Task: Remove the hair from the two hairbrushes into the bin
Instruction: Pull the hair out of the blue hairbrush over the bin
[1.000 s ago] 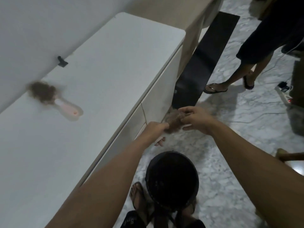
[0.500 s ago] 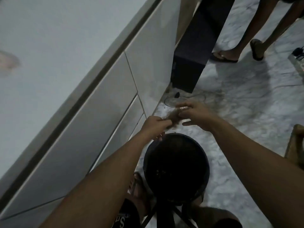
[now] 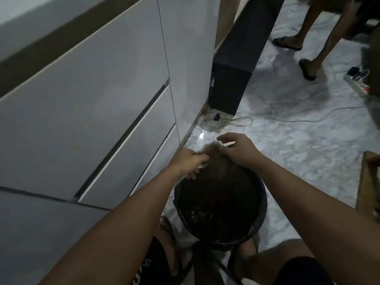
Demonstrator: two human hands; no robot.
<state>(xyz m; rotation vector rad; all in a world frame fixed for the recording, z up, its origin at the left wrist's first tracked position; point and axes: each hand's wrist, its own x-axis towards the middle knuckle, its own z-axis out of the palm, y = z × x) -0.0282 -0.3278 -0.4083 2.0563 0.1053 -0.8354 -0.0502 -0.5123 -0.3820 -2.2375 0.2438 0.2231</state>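
A round black bin (image 3: 261, 204) lined with a dark bag stands on the floor between my feet. Over its far rim my left hand (image 3: 190, 161) grips a hairbrush (image 3: 202, 166), of which only a pale edge with bristles shows below my fingers. My right hand (image 3: 236, 150) pinches a brown clump of hair (image 3: 211, 150) that stretches from the brush. Thin strands hang from the clump down into the bin. The second hairbrush is out of view.
White cabinet drawers (image 3: 102, 112) rise on the left. A tall black box (image 3: 232, 83) leans at the cabinet's end, with cables (image 3: 267, 118) and a power strip (image 3: 357, 85) on the marble floor. Another person's legs (image 3: 308, 33) stand at the back right. A wooden piece (image 3: 368, 182) sits at right.
My head has tilted down, so the cabinet top and the second brush left the view. Both hands moved lower, over the bin's rim, and the hair is pulled further off the brush.
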